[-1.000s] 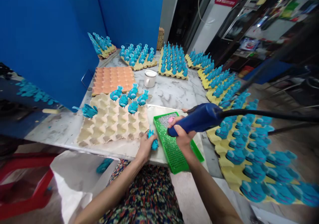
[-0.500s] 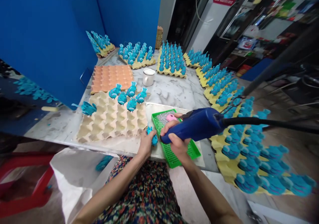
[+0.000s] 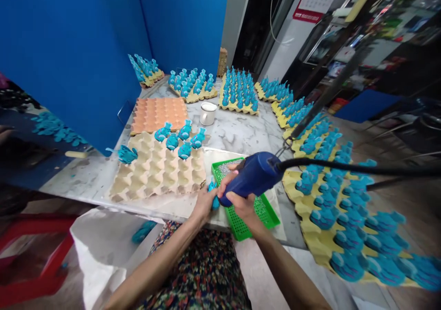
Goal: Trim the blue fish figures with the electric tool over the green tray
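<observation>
My left hand point(image 3: 204, 203) is closed on a small turquoise toy figure point(image 3: 215, 203) at the table's front edge, mostly hidden by my fingers. My right hand point(image 3: 241, 204) is wrapped round a blue corded electric screwdriver point(image 3: 255, 173), its nose down at the figure. Whether the tip touches it I cannot tell. Under the tool lies a green perforated basket point(image 3: 241, 231) with small silver screw-like pieces. Left of my hands, a beige egg tray point(image 3: 151, 170) carries several turquoise figures point(image 3: 184, 150) in its back cups, and a loose one point(image 3: 127, 154) at its left edge.
Yellow trays point(image 3: 292, 186) full of turquoise figures line the right side and the back. A white mug point(image 3: 208, 115) stands beyond the basket; an orange egg tray point(image 3: 160, 112) lies at back left. A black cord point(image 3: 330, 165) runs off right. A red stool point(image 3: 51, 259) stands lower left.
The screwdriver has moved a little left and down, its nose closer to the figure in my left hand. The pink piece seen in the basket earlier is hidden. The view has shifted slightly.
</observation>
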Tool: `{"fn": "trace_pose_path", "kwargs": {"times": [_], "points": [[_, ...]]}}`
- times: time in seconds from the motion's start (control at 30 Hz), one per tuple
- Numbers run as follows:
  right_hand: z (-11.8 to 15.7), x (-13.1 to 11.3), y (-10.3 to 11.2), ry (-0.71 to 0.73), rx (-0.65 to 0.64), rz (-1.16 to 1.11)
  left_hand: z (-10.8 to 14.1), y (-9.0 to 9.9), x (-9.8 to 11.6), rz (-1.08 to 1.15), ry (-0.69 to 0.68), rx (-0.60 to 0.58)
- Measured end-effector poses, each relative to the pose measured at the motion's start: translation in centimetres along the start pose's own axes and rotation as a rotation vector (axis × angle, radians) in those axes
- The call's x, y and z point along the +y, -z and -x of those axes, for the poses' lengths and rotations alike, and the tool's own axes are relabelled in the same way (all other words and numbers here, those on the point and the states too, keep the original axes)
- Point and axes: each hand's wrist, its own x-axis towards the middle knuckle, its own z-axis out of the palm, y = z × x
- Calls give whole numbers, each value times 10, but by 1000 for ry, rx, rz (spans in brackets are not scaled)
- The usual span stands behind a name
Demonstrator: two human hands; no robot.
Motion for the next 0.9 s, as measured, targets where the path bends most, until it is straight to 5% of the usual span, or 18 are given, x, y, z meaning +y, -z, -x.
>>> {"fn": "trace_pose_path", "kwargs": {"times": [0.1, 0.27, 0.43, 0.6, 0.9], "points": [[-13, -9, 3, -86, -178, -251, 2, 7, 9, -107, 167, -158], [-28, -13, 3, -119, -136, -420, 2, 13, 20, -183, 126, -179], [-35, -15, 8, -100, -283, -459, -2, 22, 13, -255, 145, -228], [-45, 4, 18, 15, 162, -111, -2, 23, 0, -27, 37, -114], [-46, 37, 24, 38, 242, -38, -2, 23, -3, 24, 55, -109]]}}
